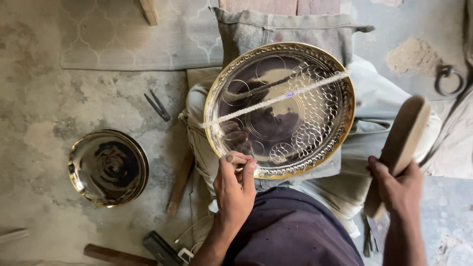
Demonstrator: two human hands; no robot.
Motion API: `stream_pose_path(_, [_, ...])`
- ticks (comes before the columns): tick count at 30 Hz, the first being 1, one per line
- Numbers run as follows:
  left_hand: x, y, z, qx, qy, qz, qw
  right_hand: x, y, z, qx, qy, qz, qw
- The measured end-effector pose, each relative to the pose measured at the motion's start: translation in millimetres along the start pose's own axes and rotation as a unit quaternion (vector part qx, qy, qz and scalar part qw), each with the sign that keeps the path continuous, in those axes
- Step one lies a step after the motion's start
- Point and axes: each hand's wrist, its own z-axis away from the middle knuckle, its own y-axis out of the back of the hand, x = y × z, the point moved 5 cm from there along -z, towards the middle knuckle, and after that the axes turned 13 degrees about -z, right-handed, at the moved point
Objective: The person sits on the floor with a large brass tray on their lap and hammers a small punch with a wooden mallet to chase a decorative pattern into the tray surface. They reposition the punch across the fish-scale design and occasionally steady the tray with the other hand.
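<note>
Right, the big round brass tray (281,109) sits tilted on the person's lap, its gold rim facing up at the camera and its mirror-bright face covered with engraved circles, dense toward the right side and sparse on the left. A pale twisted cord (276,97) runs straight across it from lower left to upper right. The left hand (235,189) is at the tray's near edge, fingers (231,165) pinched tight around a small punch tool (236,159) whose tip meets the metal. The right hand (400,189) is off to the side, well clear of the tray, fingers wrapped firmly around a wooden mallet (401,148) raised in the air.

Moving outward, the floor (44,108) is rough, stained grey concrete. A second, smaller brass bowl (108,167) lies on it to the left, well apart from the tray. Between the two, a dark metal pair of dividers (158,105) lies on the floor. A patterned grey mat (123,34) covers the floor at the top, and a grey cloth sack (286,27) lies behind the tray. A dark iron ring (447,79) sits at the far right.
</note>
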Motion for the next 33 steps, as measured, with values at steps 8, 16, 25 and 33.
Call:
stream_pose_path(8, [-10, -10, 23, -0.018, -0.012, 0.049, 0.999, 72, 23, -14, -0.031, -0.044, -0.141, 0.989])
stream_pose_path(16, [-26, -4, 36, -0.010, 0.022, 0.020, 1.000, 66, 14, -14, -0.031, -0.029, -0.148, 0.988])
stream_pose_path(25, [-69, -22, 55, 0.000, 0.052, 0.035, 0.998, 62, 6, -7, -0.058, -0.014, -0.190, 0.980])
stream_pose_path(33, [-119, -51, 43, -0.004, 0.075, 0.068, 0.995, 60, 4, -8, -0.065, -0.031, -0.193, 0.979])
